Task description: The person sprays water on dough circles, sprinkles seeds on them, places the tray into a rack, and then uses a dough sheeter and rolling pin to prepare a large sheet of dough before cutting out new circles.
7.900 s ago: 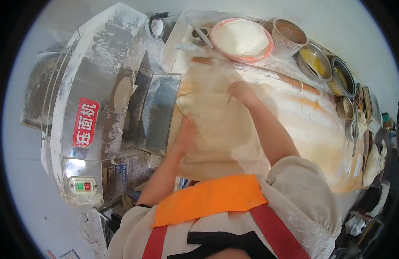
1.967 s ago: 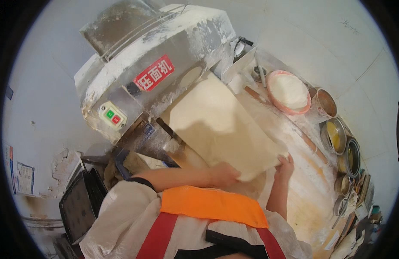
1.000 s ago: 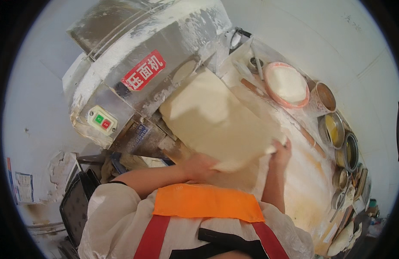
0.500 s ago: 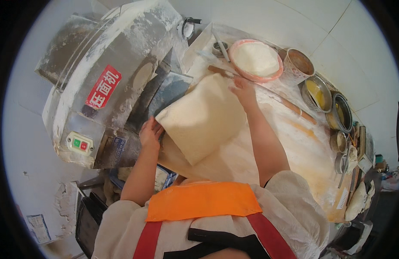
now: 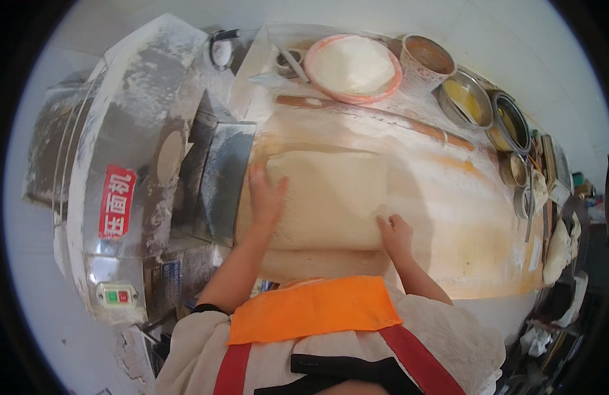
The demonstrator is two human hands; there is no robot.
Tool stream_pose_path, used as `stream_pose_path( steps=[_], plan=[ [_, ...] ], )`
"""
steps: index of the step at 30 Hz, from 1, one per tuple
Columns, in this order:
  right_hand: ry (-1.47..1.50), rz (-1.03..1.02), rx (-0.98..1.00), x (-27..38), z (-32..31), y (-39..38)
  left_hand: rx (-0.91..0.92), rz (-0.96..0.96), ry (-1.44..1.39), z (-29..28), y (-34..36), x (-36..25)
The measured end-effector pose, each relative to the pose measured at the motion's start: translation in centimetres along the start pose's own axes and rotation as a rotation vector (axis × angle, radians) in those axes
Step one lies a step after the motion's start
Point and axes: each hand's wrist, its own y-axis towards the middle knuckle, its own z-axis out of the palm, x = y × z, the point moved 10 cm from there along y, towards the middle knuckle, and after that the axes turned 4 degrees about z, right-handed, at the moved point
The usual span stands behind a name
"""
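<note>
Head view: the left hand (image 5: 267, 196) is being held spread, gripping nothing, against the dough sheet (image 5: 331, 197), which is being supported by the board (image 5: 479, 253); the right hand (image 5: 397, 236) is being held half-curled at the sheet's right edge, grip unclear.

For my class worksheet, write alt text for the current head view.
A person's left hand and right hand at opposite edges of a rectangular dough sheet on a floury table; metal machine at left, rolling pin and pink bowl beyond.
</note>
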Motion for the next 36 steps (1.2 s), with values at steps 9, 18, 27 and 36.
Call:
stream_pose_path(
  steps=[9, 18, 27, 36],
  plan=[
    [-0.33, -0.84, -0.107, 14.4, 4.0, 1.5, 0.417, 0.507, 0.267, 6.0, -1.7, -8.4],
    [-0.089, -0.787, -0.586, 27.1, -7.0, 22.2, 0.423, 0.451, 0.32, 2.8, -5.4, -5.0],
    [0.363, -0.262, 0.023, 21.6, 3.2, 26.0, 0.434, 0.462, 0.341, 3.1, -4.8, -4.0],
    [0.151, -0.441, -0.622, 12.1, 3.0, 9.2, 0.502, -0.042, -0.206, 3.2, -1.6, 0.8]
  ],
)
